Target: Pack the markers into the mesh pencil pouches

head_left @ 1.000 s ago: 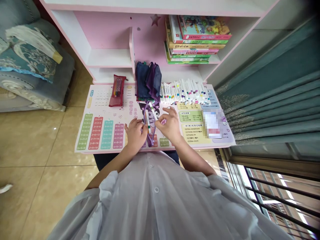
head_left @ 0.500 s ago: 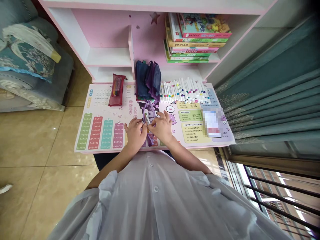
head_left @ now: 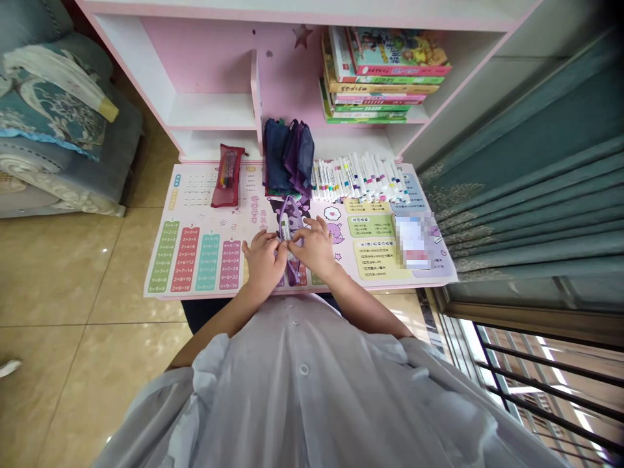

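Note:
A purple pencil pouch (head_left: 293, 276) lies lengthwise on the desk right in front of me, its mouth spread apart. White markers (head_left: 285, 227) lie within the opening; their lower part is hidden by my fingers. My left hand (head_left: 264, 259) is at the pouch's left side, thumb and forefinger pinched at its edge. From the right, my right hand (head_left: 316, 248) pinches the opposite edge, its other fingers spread. The fingertips of both hands nearly meet over the pouch.
Behind the pouch sit a pile of dark mesh pouches (head_left: 287, 156) and a row of white markers (head_left: 358, 177). A red pouch (head_left: 228, 175) with pens lies left, a blurred phone (head_left: 414, 242) right. Books (head_left: 385, 78) are stacked on the shelf (head_left: 209, 110).
The pouch's mouth looks a little wider, and the marker inside shows more clearly and straighter. Both hands stay in nearly the same place.

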A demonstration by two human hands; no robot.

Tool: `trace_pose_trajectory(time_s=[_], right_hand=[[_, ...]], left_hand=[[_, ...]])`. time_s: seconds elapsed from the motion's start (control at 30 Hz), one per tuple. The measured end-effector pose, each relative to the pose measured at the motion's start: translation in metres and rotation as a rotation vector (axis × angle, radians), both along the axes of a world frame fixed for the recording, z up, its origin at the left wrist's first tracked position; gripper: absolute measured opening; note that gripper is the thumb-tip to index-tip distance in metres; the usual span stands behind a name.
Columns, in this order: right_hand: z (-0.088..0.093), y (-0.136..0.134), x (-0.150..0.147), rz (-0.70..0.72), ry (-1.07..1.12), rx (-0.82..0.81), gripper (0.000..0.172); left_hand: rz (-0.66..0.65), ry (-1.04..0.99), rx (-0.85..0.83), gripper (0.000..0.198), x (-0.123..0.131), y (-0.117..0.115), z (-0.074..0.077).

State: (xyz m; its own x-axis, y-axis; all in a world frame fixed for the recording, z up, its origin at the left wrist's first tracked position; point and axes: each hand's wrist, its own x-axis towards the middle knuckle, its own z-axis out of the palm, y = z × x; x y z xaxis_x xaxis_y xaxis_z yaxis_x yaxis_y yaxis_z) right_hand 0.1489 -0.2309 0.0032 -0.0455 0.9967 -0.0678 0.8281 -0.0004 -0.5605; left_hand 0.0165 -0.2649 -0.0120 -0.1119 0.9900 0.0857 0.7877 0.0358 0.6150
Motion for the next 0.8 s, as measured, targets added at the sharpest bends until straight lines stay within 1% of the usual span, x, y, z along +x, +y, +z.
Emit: trace_pose_trajectory(time_s=[0.07,0.13,0.33,0.4,0.47,0.57,0.67,0.8], right_hand=[[-0.001,0.01,0.008,-0.01,0.025,0.067,0.012],[-0.002,0.027,0.019,-0.028,0.025,0.13,0.012],[-0.016,0.102,0.057,-0.198,-0.108,0.256,0.019],[-0.021,0.124,0.067,-0.22,-0.157,0.248,0.022],[-0.025,0.14,0.073,-0.227,-0.221,0.206,0.024],[-0.026,0.152,0.076,-0.215,-0.324,0.142,0.025],[-0.023,0.157,0.075,-0.194,-0.382,0.092,0.027],[-0.018,0.162,0.071,-0.204,-0.417,0.028,0.036]], left_hand=[[-0.001,-0.005,-0.008,0.023,0.0,0.0,0.001],[-0.004,-0.004,-0.016,0.025,0.0,0.0,0.002],[-0.002,0.004,-0.044,0.025,0.0,-0.001,0.005],[-0.003,0.004,-0.033,0.026,0.0,-0.001,0.005],[-0.006,0.001,-0.024,0.026,-0.001,-0.001,0.004],[-0.005,-0.004,-0.017,0.026,-0.002,-0.001,0.002],[0.0,-0.004,-0.01,0.026,-0.002,-0.001,0.001],[0.005,-0.002,-0.022,0.024,-0.002,-0.001,0.002]])
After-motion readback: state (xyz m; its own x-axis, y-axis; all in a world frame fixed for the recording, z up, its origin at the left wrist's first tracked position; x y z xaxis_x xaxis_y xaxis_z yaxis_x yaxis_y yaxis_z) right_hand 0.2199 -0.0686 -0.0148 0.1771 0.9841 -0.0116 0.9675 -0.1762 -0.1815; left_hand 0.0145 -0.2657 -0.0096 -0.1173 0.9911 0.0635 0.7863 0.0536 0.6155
